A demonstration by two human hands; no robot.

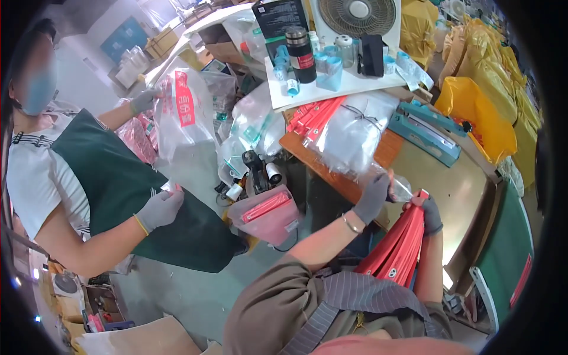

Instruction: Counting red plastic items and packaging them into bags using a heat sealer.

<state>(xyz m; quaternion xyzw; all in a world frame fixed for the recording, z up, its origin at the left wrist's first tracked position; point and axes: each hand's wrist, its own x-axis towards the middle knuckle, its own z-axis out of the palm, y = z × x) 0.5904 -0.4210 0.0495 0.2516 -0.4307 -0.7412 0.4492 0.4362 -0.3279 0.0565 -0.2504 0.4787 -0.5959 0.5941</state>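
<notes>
head view: the left hand [373, 198], in a grey glove, is closed in a pinch on the loose end of a clear bag [355, 133] that lies across the wooden bench [378, 155] and trails off its near edge. the right hand [431, 214], also gloved, is clenched around the top of a bundle of red strips [397, 248] that hangs down from the fist toward the person's lap, just beside the bench edge. the strips look thin, light and floppy, likely slick plastic, so they probably slide against each other; a firm hold near the gathered top, where the fist sits, seems the safest place. the clear bag looks soft and crinkly, easy to tear if tugged. both forearms come up from the lower edge, elbows bent, wrists close together, the left slightly higher. more red strips [313, 115] lie on the bench by the bag. to the left a co-worker in a green apron [136, 195] holds a printed bag [180, 109]. a blue sealer [429, 131] sits further back.
</notes>
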